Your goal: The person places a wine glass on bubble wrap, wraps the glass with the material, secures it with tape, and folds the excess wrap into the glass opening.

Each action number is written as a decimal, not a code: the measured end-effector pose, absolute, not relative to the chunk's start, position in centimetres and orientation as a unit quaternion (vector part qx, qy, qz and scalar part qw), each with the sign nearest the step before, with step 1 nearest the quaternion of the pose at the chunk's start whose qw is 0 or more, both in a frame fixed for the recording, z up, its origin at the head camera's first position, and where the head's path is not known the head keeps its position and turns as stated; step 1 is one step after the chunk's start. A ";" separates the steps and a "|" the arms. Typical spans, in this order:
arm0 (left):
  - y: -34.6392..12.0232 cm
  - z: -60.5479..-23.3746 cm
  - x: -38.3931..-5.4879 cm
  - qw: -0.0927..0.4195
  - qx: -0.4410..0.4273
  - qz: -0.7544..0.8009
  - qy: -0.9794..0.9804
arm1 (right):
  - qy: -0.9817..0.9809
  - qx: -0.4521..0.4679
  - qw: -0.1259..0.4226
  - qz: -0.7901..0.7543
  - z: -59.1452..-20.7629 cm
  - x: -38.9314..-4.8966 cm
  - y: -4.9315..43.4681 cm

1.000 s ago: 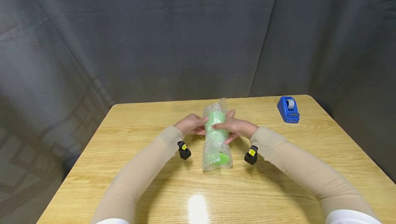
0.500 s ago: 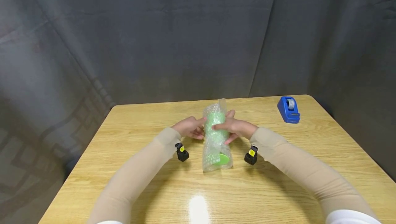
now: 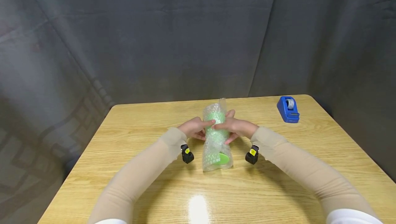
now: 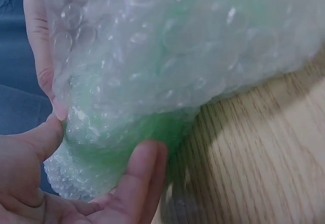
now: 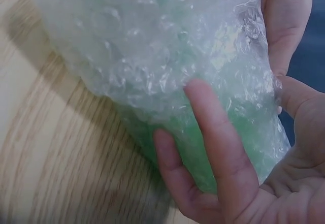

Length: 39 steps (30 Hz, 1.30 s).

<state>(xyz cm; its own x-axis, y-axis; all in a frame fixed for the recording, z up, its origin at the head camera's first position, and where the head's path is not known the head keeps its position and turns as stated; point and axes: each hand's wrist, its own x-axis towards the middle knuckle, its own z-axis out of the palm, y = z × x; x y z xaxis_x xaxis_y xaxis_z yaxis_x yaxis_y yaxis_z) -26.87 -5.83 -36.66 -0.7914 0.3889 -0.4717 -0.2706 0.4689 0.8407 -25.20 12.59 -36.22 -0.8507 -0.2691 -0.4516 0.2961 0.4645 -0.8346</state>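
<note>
A roll of bubble wrap lies lengthwise on the table, with a light green cylindrical object showing through it. A bright green oval patch shows at its near end. My left hand grips the roll from the left, thumb over the top. From the other side my right hand holds it, its thumb meeting the left one on the wrap. In the left wrist view, the left fingers curl at the underside of the bundle. The right fingers press against the wrap in the right wrist view.
A blue tape dispenser with a roll of clear tape stands at the back right of the wooden table. Dark grey curtains hang behind the table and along both sides.
The left hand first drew back slightly leftward, then came in again, its thumb now farther over the wrap beside the right thumb. The right hand and the roll have stayed nearly still.
</note>
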 end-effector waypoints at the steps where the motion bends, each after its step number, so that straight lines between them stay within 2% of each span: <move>1: -5.8 -36.6 -26.8 0.320 0.040 0.515 0.794 | 0.809 0.004 0.277 -0.519 -36.2 -25.2 12.7; 8: -5.9 -36.4 -26.7 0.313 0.042 0.518 0.795 | 0.782 -0.032 0.339 -0.522 -35.8 -25.9 14.5; 16: -5.8 -36.6 -26.7 0.308 0.039 0.518 0.797 | 0.796 0.020 0.327 -0.509 -35.7 -26.0 15.0; 25: -5.7 -36.7 -26.4 0.293 0.044 0.518 0.802 | 0.733 0.005 0.391 -0.556 -36.3 -26.3 15.1; 31: -5.1 -36.4 -25.7 0.283 0.056 0.509 0.811 | 0.670 -0.002 0.395 -0.628 -37.0 -26.0 15.4; 33: -5.0 -36.1 -25.4 0.252 0.075 0.506 0.821 | 0.665 -0.017 0.371 -0.648 -36.8 -25.8 15.5; 34: -4.9 -35.8 -25.3 0.221 0.090 0.497 0.834 | 0.666 -0.033 0.351 -0.657 -36.5 -25.7 15.6; 36: -4.8 -35.0 -25.2 0.144 0.126 0.479 0.857 | 0.676 -0.069 0.295 -0.672 -35.8 -25.6 15.7; 39: -4.7 -33.7 -25.0 0.021 0.168 0.455 0.874 | 0.707 -0.126 0.180 -0.672 -34.5 -25.6 16.0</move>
